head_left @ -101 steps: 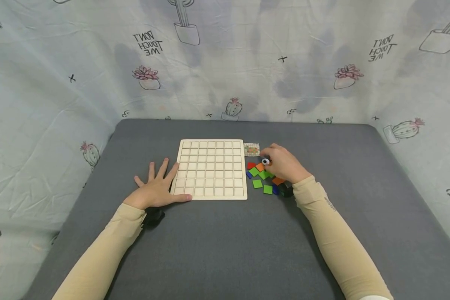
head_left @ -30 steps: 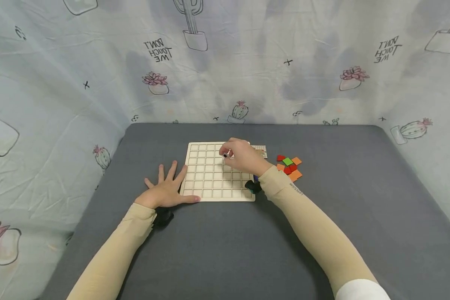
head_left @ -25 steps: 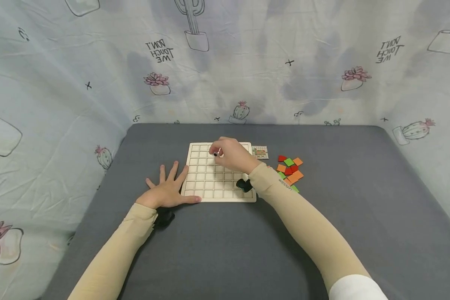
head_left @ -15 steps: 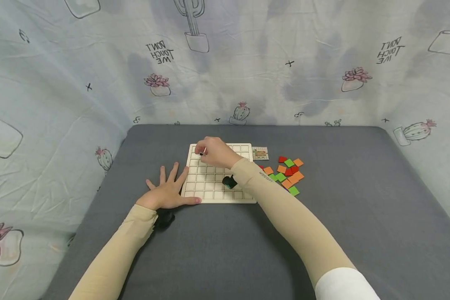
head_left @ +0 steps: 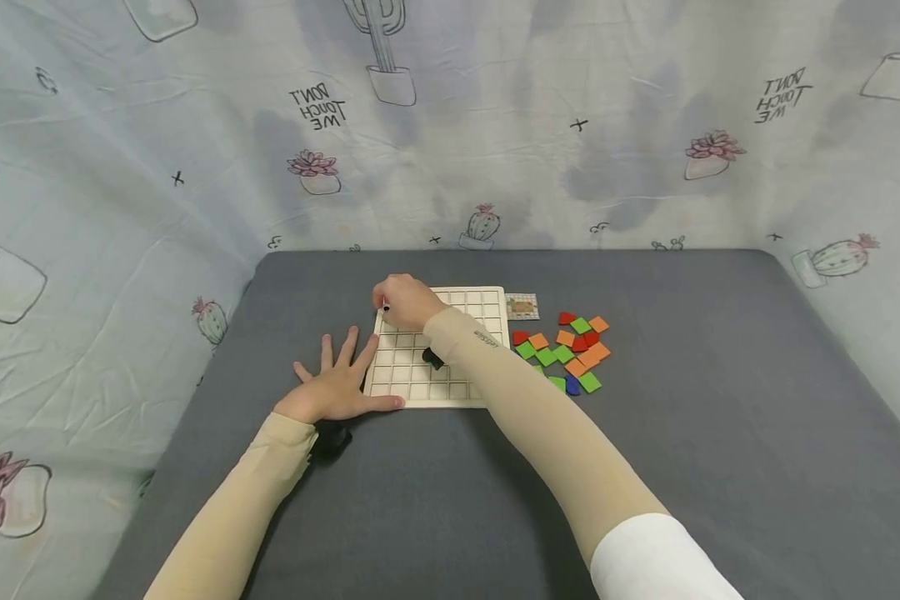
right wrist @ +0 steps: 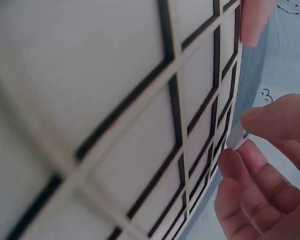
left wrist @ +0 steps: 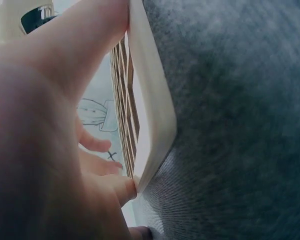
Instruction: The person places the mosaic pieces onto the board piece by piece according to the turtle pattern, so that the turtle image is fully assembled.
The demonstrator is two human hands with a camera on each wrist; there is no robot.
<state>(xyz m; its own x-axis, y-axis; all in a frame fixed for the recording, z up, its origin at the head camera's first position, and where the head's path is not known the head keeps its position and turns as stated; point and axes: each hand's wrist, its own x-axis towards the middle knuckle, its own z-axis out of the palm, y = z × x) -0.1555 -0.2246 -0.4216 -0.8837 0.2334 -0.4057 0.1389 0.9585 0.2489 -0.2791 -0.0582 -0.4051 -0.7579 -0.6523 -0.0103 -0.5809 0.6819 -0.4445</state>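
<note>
A pale wooden grid board point(head_left: 420, 375) lies on the grey table. My left hand point(head_left: 335, 392) rests flat at its left side with fingers spread; the thumb is on the near left corner. In the left wrist view the fingertips touch the board's edge point(left wrist: 157, 100). Above the far left corner, my right hand point(head_left: 408, 302) pinches a small white piece with a black dot, like a toy eye point(head_left: 386, 309). The right wrist view shows this white piece point(right wrist: 236, 137) between thumb and fingertips, close to the grid's edge. My right forearm hides part of the board.
Several loose red, orange, green and blue square tiles point(head_left: 563, 354) lie right of the board. A small printed picture card point(head_left: 522, 307) sits by the board's far right corner. Behind the table point(head_left: 682, 375) hangs a patterned cloth point(head_left: 555, 167).
My right hand has picked the eye piece from the tile pile and carried it leftward across the board to the far left corner. The left hand stays in place on the board.
</note>
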